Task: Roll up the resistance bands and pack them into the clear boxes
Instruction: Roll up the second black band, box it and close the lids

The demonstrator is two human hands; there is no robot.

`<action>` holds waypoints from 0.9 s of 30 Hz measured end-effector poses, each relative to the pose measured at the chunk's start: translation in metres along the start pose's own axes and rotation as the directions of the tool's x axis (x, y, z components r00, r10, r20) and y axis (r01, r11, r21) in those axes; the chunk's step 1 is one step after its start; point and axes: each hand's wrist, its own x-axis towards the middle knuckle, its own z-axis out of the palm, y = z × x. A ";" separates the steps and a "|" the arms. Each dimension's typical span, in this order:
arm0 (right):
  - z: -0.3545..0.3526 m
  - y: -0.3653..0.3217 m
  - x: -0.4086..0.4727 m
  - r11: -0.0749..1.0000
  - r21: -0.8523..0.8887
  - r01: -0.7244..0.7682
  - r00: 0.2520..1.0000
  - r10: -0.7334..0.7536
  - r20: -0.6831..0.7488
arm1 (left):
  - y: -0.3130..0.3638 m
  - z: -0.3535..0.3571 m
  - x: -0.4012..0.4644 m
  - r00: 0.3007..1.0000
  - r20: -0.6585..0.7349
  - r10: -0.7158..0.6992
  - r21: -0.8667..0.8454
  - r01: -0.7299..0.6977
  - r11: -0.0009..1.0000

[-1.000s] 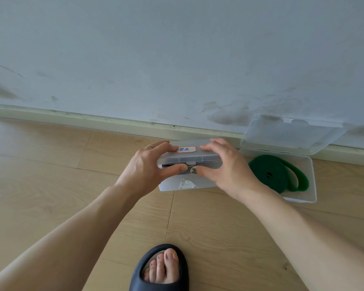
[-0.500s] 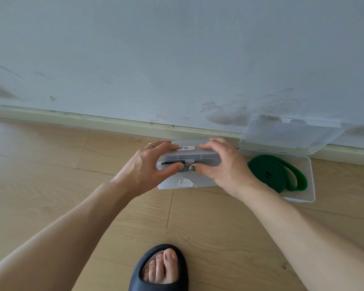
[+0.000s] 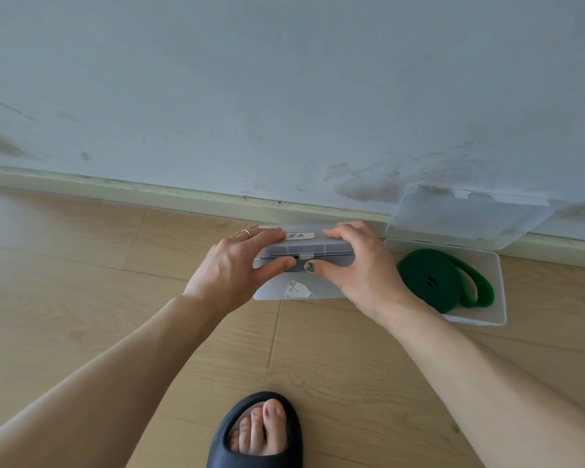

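The lid now sits lower on the clear box (image 3: pixel 304 248) on the floor (image 3: pixel 81 298); left hand (image 3: pixel 232 265) and right hand (image 3: pixel 362 265) grip its ends, thumbs at the front latch. The green band (image 3: pixel 429 282) lies coiled in the open box (image 3: pixel 487 288) beside.

Frosted clear plastic box (image 3: pixel 304 246), matt green band (image 3: pixel 429 280), wood-grain floor (image 3: pixel 81 298)

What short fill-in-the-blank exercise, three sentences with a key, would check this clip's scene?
1. Both hands, left hand and right hand, hold the box whose lid is ____.
2. The band rolled up in the open box is ____ in colour.
3. The open box lies to the ____ of the held box.

Missing words: closed; green; right
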 end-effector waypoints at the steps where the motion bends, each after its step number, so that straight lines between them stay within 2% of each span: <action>1: -0.001 0.000 0.000 1.000 0.005 -0.001 1.000 0.001 0.007 | 0.000 0.000 0.001 1.000 0.009 0.012 0.008 -0.012 1.000; 6: -0.004 0.000 0.002 1.000 0.002 0.009 0.999 -0.009 0.044 | -0.003 -0.008 0.003 0.979 0.153 0.134 0.150 -0.157 0.976; 8: -0.004 0.001 0.003 1.000 0.000 0.003 0.999 -0.003 0.048 | -0.005 -0.011 0.004 0.973 0.187 0.132 0.179 -0.165 0.970; 16: -0.005 0.004 0.002 0.998 -0.033 0.044 0.998 -0.043 0.043 | -0.006 -0.009 0.005 0.998 0.059 0.021 0.096 -0.027 0.995; 19: -0.005 0.005 0.002 0.997 -0.046 0.056 0.998 -0.054 0.025 | -0.008 -0.008 0.005 0.999 0.027 0.027 0.109 -0.029 0.994; 27: -0.007 0.004 0.004 0.999 -0.032 0.025 0.999 -0.024 0.040 | -0.014 -0.017 -0.001 0.990 0.098 0.100 -0.033 -0.097 0.995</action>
